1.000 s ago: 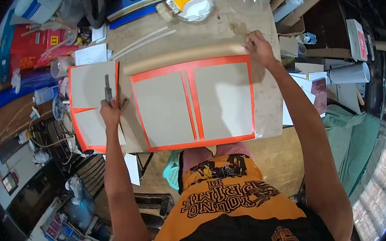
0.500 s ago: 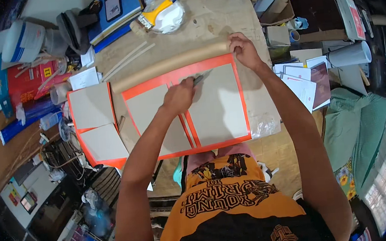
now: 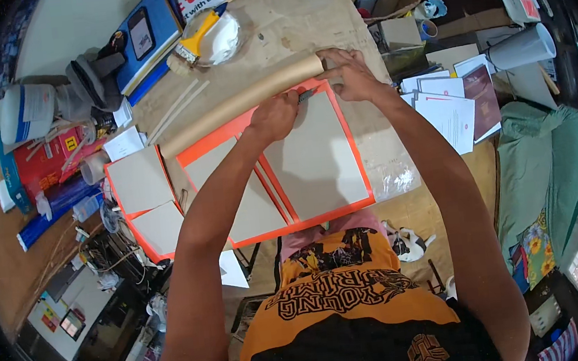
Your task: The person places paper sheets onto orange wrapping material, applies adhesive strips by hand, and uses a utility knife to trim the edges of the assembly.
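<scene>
My left hand [image 3: 276,117] is closed around a grey cutter knife [image 3: 307,95]. Its tip points right, near the top right corner of an orange-red cover sheet [image 3: 294,216]. Two large grey boards [image 3: 312,154] lie on that sheet, with narrow strips between them and an orange border around. My right hand [image 3: 354,77] rests at the same corner, its fingers apart. One finger reaches over the end of a long brown tube [image 3: 246,101], which lies along the sheet's far edge. Another finger is by the sheet's corner, close to the knife.
A second orange sheet with grey boards [image 3: 137,181] lies on the left. Farther back are two pale strips [image 3: 175,113], a yellow-handled brush [image 3: 202,36] on a bowl of white paste [image 3: 224,39], and a phone [image 3: 140,33] on a blue book. Papers [image 3: 445,120] lie right; a cat [image 3: 406,244] is below.
My left hand has moved right and away from me with the cutter knife, toward the far right corner. My right hand's fingers have spread from a curled grip. The view has shifted slightly.
</scene>
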### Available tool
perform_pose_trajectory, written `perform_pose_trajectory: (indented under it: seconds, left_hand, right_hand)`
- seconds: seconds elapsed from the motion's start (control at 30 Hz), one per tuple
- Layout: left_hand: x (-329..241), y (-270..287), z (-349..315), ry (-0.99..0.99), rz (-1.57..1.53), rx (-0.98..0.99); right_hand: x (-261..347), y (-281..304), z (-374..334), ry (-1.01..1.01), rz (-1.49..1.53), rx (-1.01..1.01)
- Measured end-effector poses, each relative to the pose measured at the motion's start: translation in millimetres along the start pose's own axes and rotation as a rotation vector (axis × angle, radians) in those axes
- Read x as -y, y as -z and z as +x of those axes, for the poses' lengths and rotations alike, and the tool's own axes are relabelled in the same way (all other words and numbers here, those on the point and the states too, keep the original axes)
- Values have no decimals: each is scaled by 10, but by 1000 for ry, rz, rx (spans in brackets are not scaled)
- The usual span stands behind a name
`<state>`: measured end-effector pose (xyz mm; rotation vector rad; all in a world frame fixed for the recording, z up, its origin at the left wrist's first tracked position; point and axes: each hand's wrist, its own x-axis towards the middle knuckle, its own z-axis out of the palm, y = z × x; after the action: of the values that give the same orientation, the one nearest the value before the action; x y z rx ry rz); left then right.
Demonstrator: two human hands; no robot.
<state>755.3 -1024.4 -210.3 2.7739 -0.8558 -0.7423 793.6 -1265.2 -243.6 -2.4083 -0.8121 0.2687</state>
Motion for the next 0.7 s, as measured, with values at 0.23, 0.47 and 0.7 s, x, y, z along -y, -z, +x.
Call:
perform_pose_trajectory:
  seconds: [0.23,0.47,0.7]
  left_hand:
    - [-60,34,49,8,16,37]
    - [-49,-49,177,8,-10,-133]
    - [-53,147,174,-81,-3,5]
  right_hand:
    - [37,-34,-18,-52,43,10]
    - [87,-42,27,-156,-76,37]
    - [7,-120,50,-134,-223,-15]
